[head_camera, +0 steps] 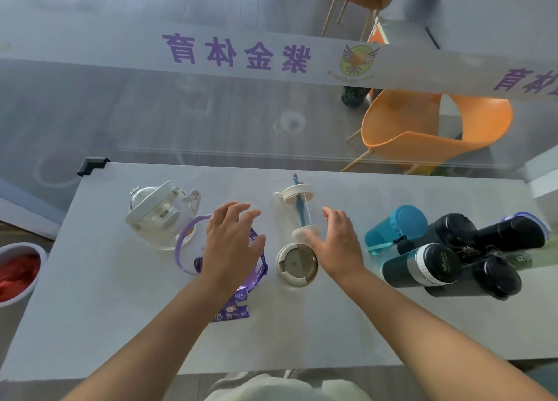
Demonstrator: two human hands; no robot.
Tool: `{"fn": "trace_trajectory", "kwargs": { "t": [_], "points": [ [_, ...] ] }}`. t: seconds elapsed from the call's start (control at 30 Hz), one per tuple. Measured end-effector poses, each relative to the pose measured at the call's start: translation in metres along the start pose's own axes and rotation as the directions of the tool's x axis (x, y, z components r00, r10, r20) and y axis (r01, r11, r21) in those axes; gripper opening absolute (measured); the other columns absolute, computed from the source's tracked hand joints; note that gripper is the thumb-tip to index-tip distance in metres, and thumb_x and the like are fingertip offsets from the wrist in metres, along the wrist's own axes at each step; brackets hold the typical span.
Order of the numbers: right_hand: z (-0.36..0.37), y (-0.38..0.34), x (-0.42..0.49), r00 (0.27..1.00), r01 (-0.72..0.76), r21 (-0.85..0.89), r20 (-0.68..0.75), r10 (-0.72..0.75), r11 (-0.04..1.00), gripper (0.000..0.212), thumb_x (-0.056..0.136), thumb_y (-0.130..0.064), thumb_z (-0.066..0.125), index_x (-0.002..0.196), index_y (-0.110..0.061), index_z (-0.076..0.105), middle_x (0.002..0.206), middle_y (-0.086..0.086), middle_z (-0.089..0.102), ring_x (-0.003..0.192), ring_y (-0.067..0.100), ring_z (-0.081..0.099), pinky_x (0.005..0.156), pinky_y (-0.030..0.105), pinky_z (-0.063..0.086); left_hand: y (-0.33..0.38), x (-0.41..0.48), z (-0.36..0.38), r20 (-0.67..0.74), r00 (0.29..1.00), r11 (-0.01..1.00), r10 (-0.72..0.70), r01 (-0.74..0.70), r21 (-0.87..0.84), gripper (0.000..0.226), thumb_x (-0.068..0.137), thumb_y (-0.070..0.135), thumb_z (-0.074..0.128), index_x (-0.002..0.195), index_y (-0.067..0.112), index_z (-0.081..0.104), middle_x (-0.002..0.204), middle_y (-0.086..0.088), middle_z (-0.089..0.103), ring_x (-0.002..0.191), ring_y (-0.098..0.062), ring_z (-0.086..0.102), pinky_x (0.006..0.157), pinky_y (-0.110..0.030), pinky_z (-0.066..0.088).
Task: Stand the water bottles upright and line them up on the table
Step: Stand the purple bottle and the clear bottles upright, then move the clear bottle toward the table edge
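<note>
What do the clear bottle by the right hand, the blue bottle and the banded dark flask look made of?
Clear bottle: glass or clear plastic; see-through wall, matte cream ends.
Blue bottle: translucent plastic, seemingly; light passes through.
Dark flask: probably coated metal; opaque satin body, shiny silver band.

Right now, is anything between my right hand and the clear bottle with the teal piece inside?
Nothing visible. The right hand is open just right of the clear bottle, thumb by its base. The cream-lidded bottle stands nearer you, beside that path, not in it.
</note>
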State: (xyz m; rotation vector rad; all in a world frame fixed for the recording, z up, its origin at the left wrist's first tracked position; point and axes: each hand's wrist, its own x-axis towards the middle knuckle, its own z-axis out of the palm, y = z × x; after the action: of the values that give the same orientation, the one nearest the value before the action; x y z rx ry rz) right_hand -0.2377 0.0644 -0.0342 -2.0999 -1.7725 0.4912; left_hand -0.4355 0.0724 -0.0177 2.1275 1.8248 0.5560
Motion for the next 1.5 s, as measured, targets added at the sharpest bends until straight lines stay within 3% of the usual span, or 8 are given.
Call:
{"fn": "trace_trajectory", "kwargs": {
  "t": [0.2, 0.37, 0.67, 0.8, 0.93, 1.17, 1.33, 1.5],
  "points": [
    [0.005, 0.003, 0.078, 0.972, -0.070, -0.043, 0.223, 0.078, 0.997, 0.063, 0.086, -0.032, 0.061, 0.136, -0.011, 0.030, 0.137, 0.010, 0.039, 0.123, 0.025, 0.041, 0.101, 0.036, 0.039, 0.013, 0.031, 0.002, -0.004, 0.999, 0.998, -0.048, 0.048, 0.031, 0.039, 0.083, 0.032, 0.064, 0.119, 0.018, 0.057, 0.130, -0.002, 0.053, 0.128, -0.023, 0.034, 0.107, -0.040, 0.031],
    [0.030, 0.005, 0.135, 0.945, -0.157, -0.057, 0.283, 0.167, 0.986, 0.070, 0.072, -0.042, 0.070, 0.123, -0.005, 0.038, 0.127, 0.016, 0.044, 0.116, 0.033, 0.045, 0.091, 0.041, 0.042, 0.012, 0.042, 0.006, -0.036, 0.994, 0.992, -0.103, 0.106, 0.075, 0.035, 0.078, 0.026, 0.071, 0.110, 0.015, 0.063, 0.120, -0.005, 0.061, 0.122, -0.027, 0.044, 0.103, -0.039, 0.036],
    [0.049, 0.009, 0.169, 0.822, -0.355, 0.065, 0.497, 0.278, 0.933, 0.069, 0.066, -0.036, 0.072, 0.122, -0.012, 0.040, 0.124, 0.006, 0.052, 0.109, 0.024, 0.054, 0.079, 0.028, 0.043, 0.010, 0.048, 0.017, -0.070, 0.989, 0.989, -0.131, 0.136, 0.066, 0.033, 0.070, 0.016, 0.078, 0.101, 0.012, 0.067, 0.104, -0.005, 0.068, 0.113, -0.029, 0.052, 0.093, -0.040, 0.043],
    [0.040, 0.015, 0.155, 0.897, -0.275, 0.238, 0.413, 0.159, 0.932, 0.072, 0.060, -0.033, 0.078, 0.121, -0.016, 0.042, 0.120, 0.006, 0.050, 0.104, 0.021, 0.054, 0.089, 0.033, 0.047, 0.019, 0.056, 0.024, -0.046, 0.995, 0.995, -0.085, 0.087, 0.047, 0.031, 0.072, 0.017, 0.076, 0.101, 0.013, 0.066, 0.103, -0.004, 0.069, 0.111, -0.029, 0.053, 0.093, -0.041, 0.044],
    [0.024, 0.021, 0.126, 0.950, -0.094, 0.376, 0.312, -0.030, 0.922, 0.086, 0.060, -0.025, 0.083, 0.131, -0.018, 0.034, 0.119, -0.002, 0.037, 0.103, 0.009, 0.041, 0.091, 0.024, 0.038, 0.026, 0.062, 0.031, 0.019, 0.999, 0.999, -0.047, 0.047, 0.028, 0.033, 0.071, 0.016, 0.076, 0.103, 0.012, 0.065, 0.102, -0.004, 0.069, 0.108, -0.029, 0.055, 0.090, -0.043, 0.046],
    [0.015, 0.043, 0.085, 0.948, 0.137, 0.252, 0.248, -0.201, 0.958, 0.093, 0.061, -0.030, 0.084, 0.135, -0.017, 0.029, 0.128, 0.005, 0.036, 0.109, 0.017, 0.047, 0.085, 0.021, 0.044, 0.038, 0.056, 0.043, 0.137, 0.989, 0.998, 0.050, -0.053, 0.022, 0.043, 0.069, 0.011, 0.075, 0.110, 0.015, 0.063, 0.106, -0.003, 0.067, 0.105, -0.029, 0.056, 0.084, -0.040, 0.047],
    [0.013, 0.049, 0.071, 0.944, 0.164, 0.181, 0.257, -0.207, 0.970, 0.092, 0.062, -0.031, 0.083, 0.136, -0.018, 0.030, 0.131, 0.005, 0.035, 0.110, 0.022, 0.051, 0.088, 0.033, 0.052, 0.039, 0.046, 0.039, 0.159, 0.986, 0.999, 0.050, -0.050, 0.000, 0.038, 0.081, 0.016, 0.066, 0.119, 0.017, 0.059, 0.119, -0.001, 0.062, 0.118, -0.025, 0.046, 0.095, -0.038, 0.039],
    [0.010, 0.047, 0.062, 0.943, 0.161, 0.114, 0.274, -0.187, 0.980, 0.097, 0.064, -0.030, 0.082, 0.140, -0.018, 0.024, 0.135, 0.006, 0.037, 0.119, 0.022, 0.043, 0.096, 0.029, 0.043, 0.036, 0.037, 0.028, 0.187, 0.981, 0.999, 0.051, -0.050, -0.011, 0.036, 0.089, 0.023, 0.057, 0.125, 0.021, 0.053, 0.129, 0.003, 0.055, 0.125, -0.019, 0.038, 0.103, -0.034, 0.032]
  ]
}}
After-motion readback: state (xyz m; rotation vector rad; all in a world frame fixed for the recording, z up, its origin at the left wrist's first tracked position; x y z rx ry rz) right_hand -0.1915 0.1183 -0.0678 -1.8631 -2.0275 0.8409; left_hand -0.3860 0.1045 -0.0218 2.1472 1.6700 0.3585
